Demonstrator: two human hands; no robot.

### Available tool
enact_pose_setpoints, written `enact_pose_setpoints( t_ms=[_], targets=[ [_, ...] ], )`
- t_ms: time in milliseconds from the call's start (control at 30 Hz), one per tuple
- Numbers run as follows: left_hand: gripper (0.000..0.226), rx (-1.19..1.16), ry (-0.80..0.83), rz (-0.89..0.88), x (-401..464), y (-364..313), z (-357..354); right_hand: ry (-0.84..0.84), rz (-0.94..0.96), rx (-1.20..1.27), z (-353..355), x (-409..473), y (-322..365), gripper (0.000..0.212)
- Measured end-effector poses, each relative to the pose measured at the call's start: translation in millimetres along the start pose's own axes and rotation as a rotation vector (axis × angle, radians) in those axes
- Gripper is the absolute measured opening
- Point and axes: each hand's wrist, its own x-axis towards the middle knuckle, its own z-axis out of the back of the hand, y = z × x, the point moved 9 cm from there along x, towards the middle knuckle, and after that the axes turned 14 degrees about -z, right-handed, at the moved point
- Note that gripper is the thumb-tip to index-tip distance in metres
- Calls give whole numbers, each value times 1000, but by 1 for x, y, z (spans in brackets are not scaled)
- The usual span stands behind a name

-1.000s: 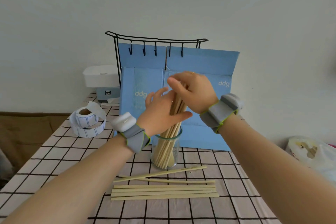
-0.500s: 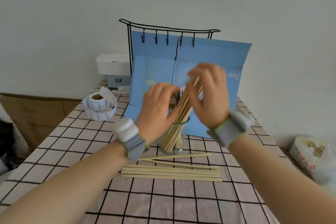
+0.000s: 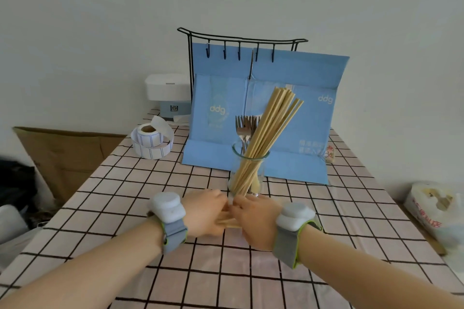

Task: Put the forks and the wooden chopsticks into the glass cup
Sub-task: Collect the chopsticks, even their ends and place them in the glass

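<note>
Glass cup [image 3: 248, 173] stands upright at frame centre on the checked worktop [image 3: 125, 190], just in front of the blue folded card [image 3: 288, 113]. Inside it: a bundle of wooden chopsticks [image 3: 268, 133] leaning toward the upper right, tips fanned out above the rim, and several forks [image 3: 244, 128] with tines up, at the back left of the cup. Loose chopsticks [image 3: 227, 221] lie flat on the worktop just below the cup, mostly covered by both hands. Left hand [image 3: 206, 216] and right hand [image 3: 256, 221] meet over these, knuckles up, fingers curled down onto the sticks; both appear to hold them, though blur and the backs of the hands hide the exact grip. Each wrist carries a grey band with a white module. Black wire hook rack [image 3: 241, 40] stands behind the card. Label roll [image 3: 152, 143] sits at centre left; white box [image 3: 167, 88] beyond it by the wall. Plastic bag [image 3: 434, 208] at the right edge.
</note>
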Motion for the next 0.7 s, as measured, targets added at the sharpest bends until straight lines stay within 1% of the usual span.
enact_pose_setpoints(
  t_ms=[133,233,333,400,467,533,600,633,667,700],
  targets=[
    [25,259,159,3,12,-12,-4,79,-11,-26,5,-3,5,39],
    [28,280,216,13,14,-13,-9,130,-91,-64,5,-9,5,42],
    [35,254,184,12,7,-14,-9,130,-161,-68,8,-13,8,34],
    [39,216,148,-4,2,-14,-8,177,-158,-108,3,-8,12,31],
    [45,164,149,-16,-6,-15,-9,205,-153,-132,2,-7,15,31],
    [43,136,128,-3,-10,-17,-4,218,-196,-112,2,-4,11,31],
    [35,180,113,24,-14,-18,6,192,-276,-4,5,-7,7,25],
    [29,239,99,30,-14,-19,13,156,-313,73,12,-9,5,17],
    [23,309,62,16,-12,-22,21,112,-343,164,19,-11,3,11],
    [18,450,-41,-20,-11,-29,38,43,-364,251,32,-14,0,12]
  ],
)
